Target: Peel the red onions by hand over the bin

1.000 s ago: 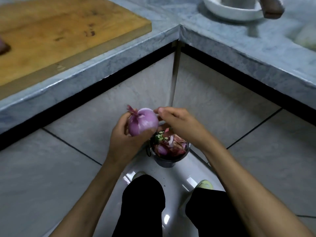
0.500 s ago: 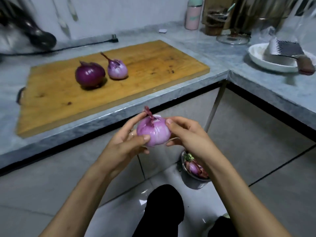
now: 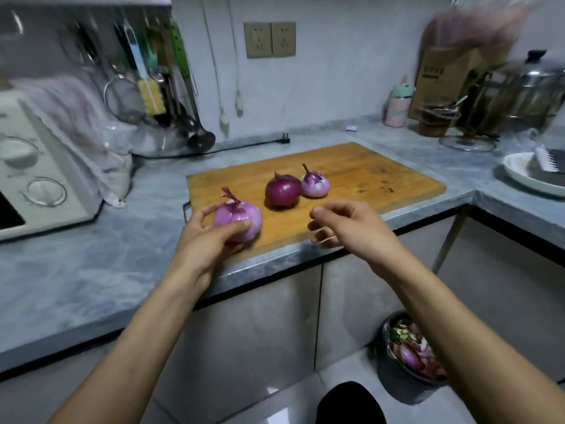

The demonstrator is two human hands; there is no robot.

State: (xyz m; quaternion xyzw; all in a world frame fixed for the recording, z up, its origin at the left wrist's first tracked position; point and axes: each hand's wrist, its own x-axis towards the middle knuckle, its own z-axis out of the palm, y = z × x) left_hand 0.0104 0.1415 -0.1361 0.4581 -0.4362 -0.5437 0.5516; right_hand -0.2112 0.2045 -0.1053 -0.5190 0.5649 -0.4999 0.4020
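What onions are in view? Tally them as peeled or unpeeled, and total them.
Peeled onions: 2, one in the left hand at, one on the board at
Unpeeled onions: 1
Total: 3

Pale purple onion point(image 3: 241, 220), orange-brown board point(image 3: 367, 175)

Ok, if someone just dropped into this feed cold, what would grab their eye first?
Probably the pale peeled onion gripped in the left hand over the near edge of the wooden cutting board, with the right hand empty beside it. Next, the dark unpeeled onion and a smaller peeled onion mid-board, then the bin of skins on the floor.
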